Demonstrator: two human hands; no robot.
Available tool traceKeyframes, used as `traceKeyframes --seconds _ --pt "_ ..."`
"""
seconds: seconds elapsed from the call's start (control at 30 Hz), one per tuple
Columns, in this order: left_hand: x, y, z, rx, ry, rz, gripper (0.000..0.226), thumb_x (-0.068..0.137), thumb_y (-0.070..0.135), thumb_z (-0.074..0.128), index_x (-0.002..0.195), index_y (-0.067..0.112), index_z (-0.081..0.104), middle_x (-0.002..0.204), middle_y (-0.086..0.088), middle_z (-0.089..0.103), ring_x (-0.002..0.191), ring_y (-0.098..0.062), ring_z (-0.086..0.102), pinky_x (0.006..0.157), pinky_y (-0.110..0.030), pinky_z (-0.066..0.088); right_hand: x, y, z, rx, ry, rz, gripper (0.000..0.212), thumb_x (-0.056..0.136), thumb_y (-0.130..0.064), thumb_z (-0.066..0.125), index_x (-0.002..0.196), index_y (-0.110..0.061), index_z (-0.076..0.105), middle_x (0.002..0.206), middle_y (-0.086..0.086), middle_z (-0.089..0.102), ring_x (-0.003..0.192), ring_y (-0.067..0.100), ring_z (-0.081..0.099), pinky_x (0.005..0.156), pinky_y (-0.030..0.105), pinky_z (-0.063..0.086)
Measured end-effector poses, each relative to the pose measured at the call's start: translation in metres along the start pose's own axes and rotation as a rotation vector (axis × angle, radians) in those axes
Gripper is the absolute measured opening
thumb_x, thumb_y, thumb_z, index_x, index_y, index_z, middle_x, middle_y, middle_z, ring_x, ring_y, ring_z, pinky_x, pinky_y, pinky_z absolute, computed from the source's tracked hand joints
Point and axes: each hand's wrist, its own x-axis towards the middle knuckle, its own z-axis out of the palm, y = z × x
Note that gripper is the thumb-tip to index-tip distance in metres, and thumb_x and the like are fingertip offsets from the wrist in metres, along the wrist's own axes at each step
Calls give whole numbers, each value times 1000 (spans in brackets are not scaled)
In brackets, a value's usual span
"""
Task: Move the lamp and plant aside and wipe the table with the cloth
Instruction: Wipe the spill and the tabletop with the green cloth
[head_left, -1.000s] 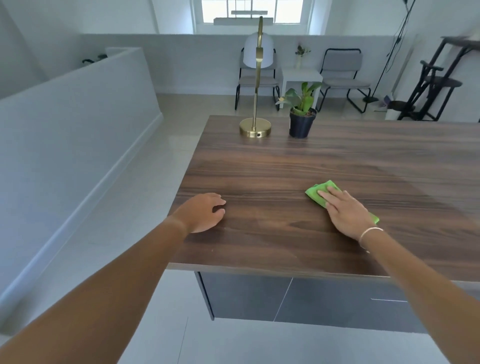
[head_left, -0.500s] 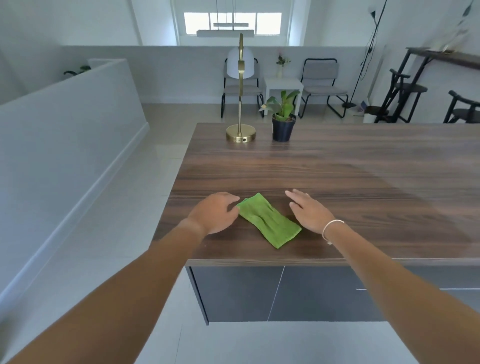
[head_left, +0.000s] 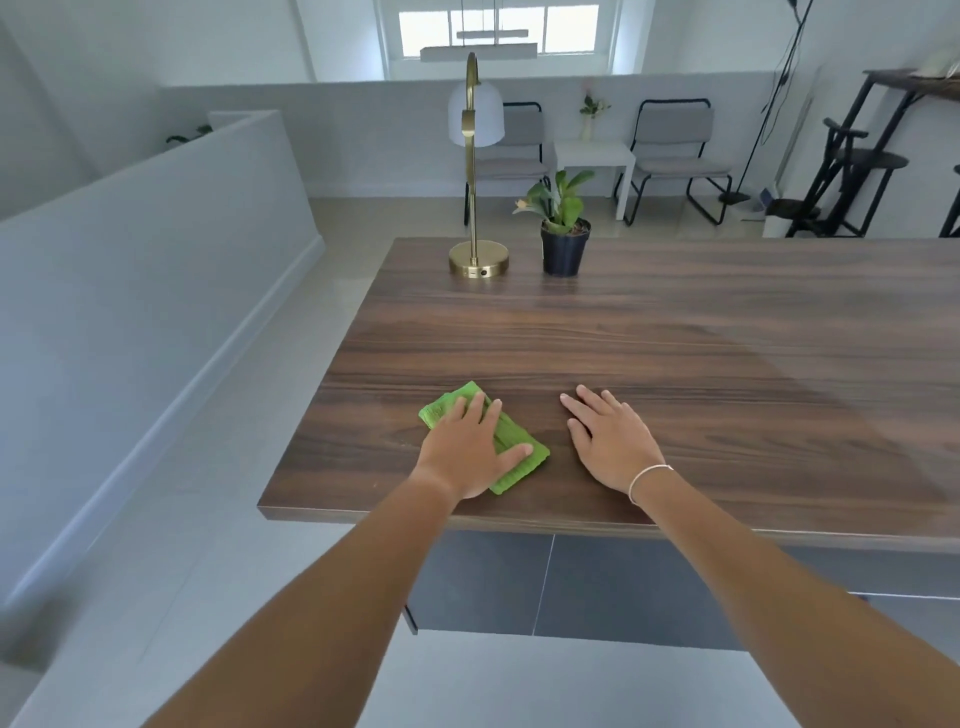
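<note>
A folded green cloth (head_left: 519, 457) lies on the dark wooden table (head_left: 649, 338) near its front left corner. My left hand (head_left: 467, 449) presses flat on top of the cloth, fingers spread, hiding its middle. Just to the right, my right hand (head_left: 608, 439) rests flat on the bare wood, holding nothing, a thin bracelet on its wrist. At the table's far left edge stands a brass lamp (head_left: 478, 260) with a white shade. A small green plant in a black pot (head_left: 563, 249) stands right beside it.
The table's front edge runs just below my hands and its left edge is close to the cloth. Beyond the table are two grey chairs (head_left: 675, 150), a white side table (head_left: 595, 156) and black stools (head_left: 857, 171). A low white wall (head_left: 156, 260) runs along the left.
The cloth passed from under my right hand to under my left hand and slid left. My right hand let go and now rests on bare wood.
</note>
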Motion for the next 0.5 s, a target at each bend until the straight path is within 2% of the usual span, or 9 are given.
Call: traceKeyframes --seconds 0.13,0.27,0.5 --pt "-22 -57 -11 -26 -23 -118 78 89 59 30 149 13 7 160 -9 6 147 -27 3 119 -42 7 0 1 0 1 -1 -2 45 99 -29 27 144 -26 28 157 -2 21 145 26 17 117 38 12" --pt "-54 -108 -21 -67 -25 -269 81 88 58 37 149 14 7 160 -2 7 147 -19 3 118 -39 7 1 0 -2 11 -21 7 46 99 -29 27 144 -26 28 157 -2 20 145 26 16 118 39 13" --pt "-48 -107 -20 -63 -18 -236 80 90 56 36 149 10 8 160 -4 8 147 -23 4 117 -39 7 0 -3 -1 14 -24 30 46 99 -28 26 145 -27 27 157 -3 19 145 25 15 118 38 11"
